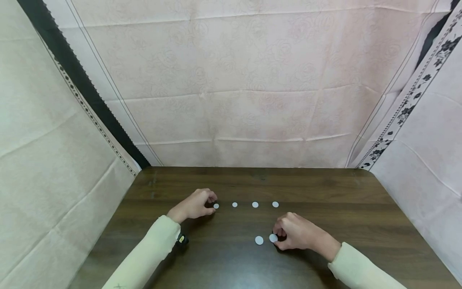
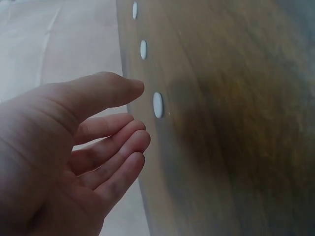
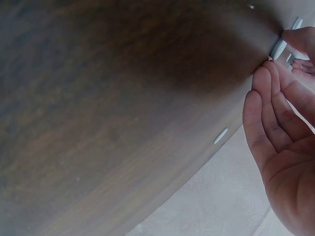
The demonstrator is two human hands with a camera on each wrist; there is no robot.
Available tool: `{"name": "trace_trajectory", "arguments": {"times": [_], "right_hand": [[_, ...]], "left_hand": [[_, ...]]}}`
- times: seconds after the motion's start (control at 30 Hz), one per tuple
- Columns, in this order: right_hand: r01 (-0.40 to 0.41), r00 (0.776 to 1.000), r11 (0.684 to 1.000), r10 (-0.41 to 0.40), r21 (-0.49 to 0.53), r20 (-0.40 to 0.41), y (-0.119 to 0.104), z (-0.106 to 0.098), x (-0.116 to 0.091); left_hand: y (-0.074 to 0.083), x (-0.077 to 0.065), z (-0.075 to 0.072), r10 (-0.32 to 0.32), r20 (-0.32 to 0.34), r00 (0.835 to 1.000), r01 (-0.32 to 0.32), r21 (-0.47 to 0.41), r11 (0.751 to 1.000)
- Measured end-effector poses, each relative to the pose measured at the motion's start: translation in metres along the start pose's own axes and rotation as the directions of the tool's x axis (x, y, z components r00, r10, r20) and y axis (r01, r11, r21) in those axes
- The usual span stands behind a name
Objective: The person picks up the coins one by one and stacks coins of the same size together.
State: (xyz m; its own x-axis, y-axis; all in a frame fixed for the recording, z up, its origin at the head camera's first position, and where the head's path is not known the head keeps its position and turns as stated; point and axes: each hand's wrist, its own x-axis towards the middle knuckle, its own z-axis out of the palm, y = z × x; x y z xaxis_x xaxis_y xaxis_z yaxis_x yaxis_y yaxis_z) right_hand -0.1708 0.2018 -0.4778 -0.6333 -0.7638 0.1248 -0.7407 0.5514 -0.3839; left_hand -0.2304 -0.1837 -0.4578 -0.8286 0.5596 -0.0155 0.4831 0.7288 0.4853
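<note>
I count six flat, round white discs point(image 1: 235, 204) on the wood-grained desk point(image 1: 325, 192): four in a row nearer its far edge, two closer to me. My right hand point(image 1: 296, 231) pinches the pair's right disc point(image 1: 273, 238); my left hand point(image 1: 195, 204), fingers loosely parted, is just beside the row's leftmost disc point(image 1: 216, 206).

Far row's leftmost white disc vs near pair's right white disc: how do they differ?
Size: the far row's leftmost white disc looks smaller in the head view than the near pair's right white disc, though the latter is nearer the camera.
Contact: the left hand shows a gap from the leftmost disc; the right hand pinches the near one.
Shared: both are white and round.
</note>
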Motion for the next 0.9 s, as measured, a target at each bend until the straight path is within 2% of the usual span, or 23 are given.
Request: {"name": "trace_trajectory", "arguments": {"times": [0.3, 0.53, 0.9], "right_hand": [[0.009, 1.000, 1.000, -0.009, -0.004, 0.004, 0.000, 0.001, 0.001], [0.004, 1.000, 1.000, -0.004, -0.006, -0.005, 0.000, 0.001, 0.000], [0.009, 1.000, 1.000, -0.009, -0.009, -0.008, 0.000, 0.000, 0.001]], "left_hand": [[-0.010, 0.008, 0.005, -0.042, 0.025, 0.999, 0.041, 0.026, 0.999], [-0.011, 0.012, 0.006, -0.027, 0.030, 0.999, 0.026, 0.041, 0.999], [-0.011, 0.018, 0.002, 0.094, 0.049, 0.994, -0.101, 0.144, 0.984]]}}
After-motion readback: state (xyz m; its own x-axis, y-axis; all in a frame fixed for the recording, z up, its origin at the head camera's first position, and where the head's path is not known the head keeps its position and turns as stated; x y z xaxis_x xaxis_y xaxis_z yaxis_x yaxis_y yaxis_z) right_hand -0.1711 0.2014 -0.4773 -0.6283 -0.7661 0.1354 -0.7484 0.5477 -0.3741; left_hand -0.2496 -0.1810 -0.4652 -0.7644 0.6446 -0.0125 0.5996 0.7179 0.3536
